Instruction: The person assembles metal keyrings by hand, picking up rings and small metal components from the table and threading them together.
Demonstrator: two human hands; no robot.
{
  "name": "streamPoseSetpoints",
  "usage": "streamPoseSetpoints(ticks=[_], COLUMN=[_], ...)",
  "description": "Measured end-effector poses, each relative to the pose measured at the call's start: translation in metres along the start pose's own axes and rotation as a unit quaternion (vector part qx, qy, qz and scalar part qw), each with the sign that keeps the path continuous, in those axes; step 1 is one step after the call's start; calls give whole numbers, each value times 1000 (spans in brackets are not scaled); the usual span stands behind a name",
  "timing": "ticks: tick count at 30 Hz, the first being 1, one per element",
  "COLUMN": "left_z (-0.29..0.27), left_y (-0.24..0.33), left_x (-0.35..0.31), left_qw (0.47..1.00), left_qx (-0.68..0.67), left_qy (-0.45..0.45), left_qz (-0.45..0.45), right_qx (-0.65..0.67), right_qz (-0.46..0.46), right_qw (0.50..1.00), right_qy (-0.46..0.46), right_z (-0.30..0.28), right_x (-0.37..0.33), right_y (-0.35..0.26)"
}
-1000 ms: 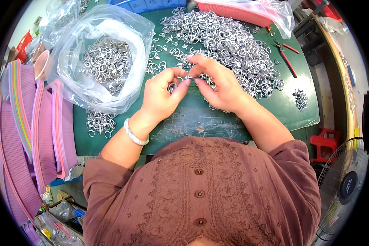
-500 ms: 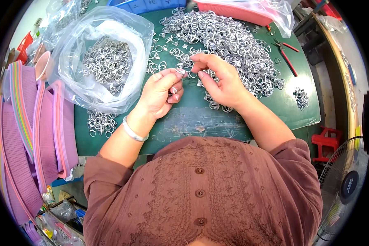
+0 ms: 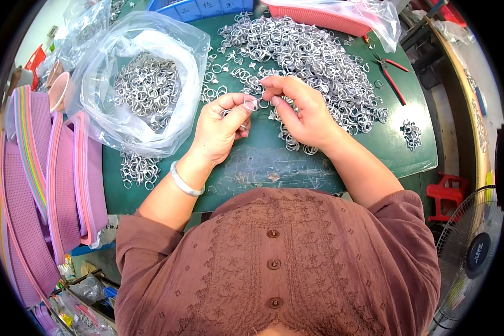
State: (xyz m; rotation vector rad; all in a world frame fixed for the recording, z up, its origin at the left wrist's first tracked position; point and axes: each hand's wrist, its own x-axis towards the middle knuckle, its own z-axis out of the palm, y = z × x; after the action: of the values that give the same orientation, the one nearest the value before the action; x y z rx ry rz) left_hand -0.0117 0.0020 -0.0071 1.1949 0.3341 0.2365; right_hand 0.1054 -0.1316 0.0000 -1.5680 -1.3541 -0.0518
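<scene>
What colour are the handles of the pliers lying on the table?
Red, on the pliers in the head view.

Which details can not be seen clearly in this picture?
- Small metal ring, head view: mostly covered by the left hand and right hand; its exact form is too small.
- Pink tray: cut off by the top edge, veiled by plastic.
- Clear bag: its contents blur together.

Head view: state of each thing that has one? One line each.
left hand: fingers pinching a small metal ring
right hand: fingers meeting the same ring
clear plastic bag: open, holding rings
loose ring pile: spread on the green table
red-handled pliers: lying unused, apart from both hands
fan: cannot tell if running
</scene>
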Motion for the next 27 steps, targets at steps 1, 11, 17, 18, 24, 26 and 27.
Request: streamPoseSetpoints(ticks=[1, 11, 17, 18, 24, 26, 27], left_z=[0, -15, -34, -34, -27, -26, -27], left_y=[0, 4, -2, -2, 7, 7, 5], left_x=[0, 7, 14, 14, 9, 8, 9], left_qw=[1000, 972, 915, 914, 934, 943, 951], left_qx=[1, -216, -364, -366, -319, -301, -284], left_qy=[1, -42, -144, -152, -149, -129, -103], left_qz=[-2, -80, -95, -86, -62, -62, -71], right_qx=[0, -64, -190, -211, -269, -270, -240], right_qz=[0, 9, -15, -15, -19, -24, -17], right_qw=[1000, 998, 978, 972, 957, 957, 966], right_qy=[0, 9, -86, -101, -106, -105, -93], right_z=[0, 1, 9, 11, 19, 19, 20], right_x=[0, 3, 5, 5, 7, 6, 7], right_y=[0, 7, 11, 11, 11, 16, 18])
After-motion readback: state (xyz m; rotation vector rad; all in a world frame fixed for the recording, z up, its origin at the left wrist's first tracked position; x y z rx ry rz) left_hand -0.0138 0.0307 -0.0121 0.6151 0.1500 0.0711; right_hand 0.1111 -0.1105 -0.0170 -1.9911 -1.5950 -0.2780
